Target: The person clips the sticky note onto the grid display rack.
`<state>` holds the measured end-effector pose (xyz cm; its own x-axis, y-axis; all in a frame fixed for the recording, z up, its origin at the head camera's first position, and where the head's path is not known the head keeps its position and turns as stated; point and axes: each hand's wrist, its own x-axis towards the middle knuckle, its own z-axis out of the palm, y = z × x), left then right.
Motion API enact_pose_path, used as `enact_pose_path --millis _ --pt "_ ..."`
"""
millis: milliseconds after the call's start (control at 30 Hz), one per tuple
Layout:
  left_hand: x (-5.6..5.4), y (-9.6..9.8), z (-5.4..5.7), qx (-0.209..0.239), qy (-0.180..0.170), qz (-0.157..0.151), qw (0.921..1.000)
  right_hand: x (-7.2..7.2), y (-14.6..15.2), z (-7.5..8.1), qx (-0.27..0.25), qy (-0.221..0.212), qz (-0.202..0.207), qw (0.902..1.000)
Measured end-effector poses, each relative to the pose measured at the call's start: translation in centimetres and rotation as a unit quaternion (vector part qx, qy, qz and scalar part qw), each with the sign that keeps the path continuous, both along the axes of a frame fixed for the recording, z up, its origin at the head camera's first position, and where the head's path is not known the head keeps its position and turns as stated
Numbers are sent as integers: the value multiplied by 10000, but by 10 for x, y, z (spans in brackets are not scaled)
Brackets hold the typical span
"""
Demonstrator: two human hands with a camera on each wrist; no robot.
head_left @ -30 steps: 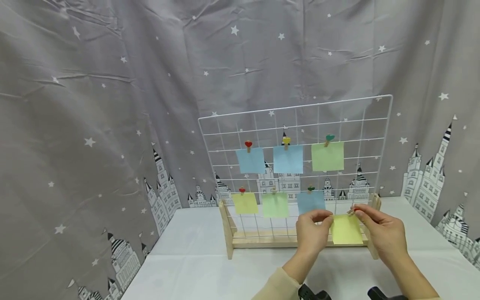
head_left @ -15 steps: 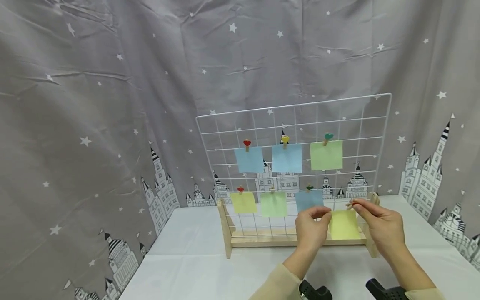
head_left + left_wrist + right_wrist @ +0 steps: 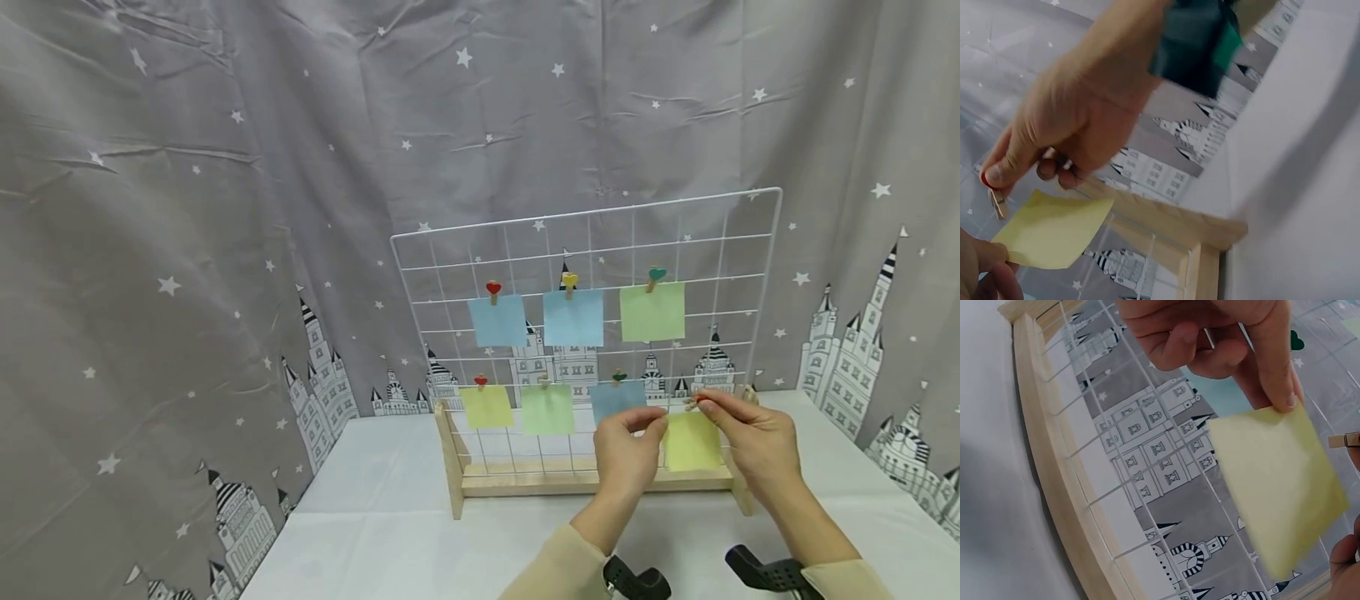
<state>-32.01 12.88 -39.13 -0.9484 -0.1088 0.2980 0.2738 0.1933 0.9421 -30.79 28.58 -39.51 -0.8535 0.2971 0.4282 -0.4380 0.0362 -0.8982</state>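
Observation:
My left hand [image 3: 628, 450] pinches a yellow paper note [image 3: 692, 442] by its upper left corner, in front of the lower right of a white wire grid [image 3: 750, 333]. The right wrist view shows the thumb and finger on the corner of the note [image 3: 1275, 481]. Between thumb and finger, my right hand [image 3: 753, 437] holds a small wooden clothespin [image 3: 998, 204] with a red end, just above the note. In the left wrist view, the clothespin and the note are apart. My right hand [image 3: 1072, 112] covers most of the red end.
Blue [image 3: 573, 318], green [image 3: 652, 312] and yellow [image 3: 487, 407] notes hang in two rows, clipped with heart-topped clothespins. The grid stands on a wooden base [image 3: 525, 483] on a white table [image 3: 360, 517]. Behind hangs a grey curtain [image 3: 225, 208] with stars and castles.
Both hands have kept their hold. The right hand with the clothespin has moved slightly left and up, and the yellow note has risen a little.

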Motion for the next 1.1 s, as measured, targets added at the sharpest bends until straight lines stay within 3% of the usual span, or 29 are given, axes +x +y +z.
enact_pose_path --millis 267,467,633,900,1100 --pt "1 5 7 -148 -83 -23 9999 0 1 2 -265 234 120 9993" --pt "1 6 7 -579 152 199 9980 -1 2 7 265 109 -181 9994" --pt "-1 9 6 -753 340 432 9956 -5 1 12 210 268 -14 9994" --pt "-8 14 6 -811 474 625 9936 -11 2 16 68 423 92 9990" --pt "-12 16 7 -701 457 730 9938 -14 4 19 330 402 -132 9986"
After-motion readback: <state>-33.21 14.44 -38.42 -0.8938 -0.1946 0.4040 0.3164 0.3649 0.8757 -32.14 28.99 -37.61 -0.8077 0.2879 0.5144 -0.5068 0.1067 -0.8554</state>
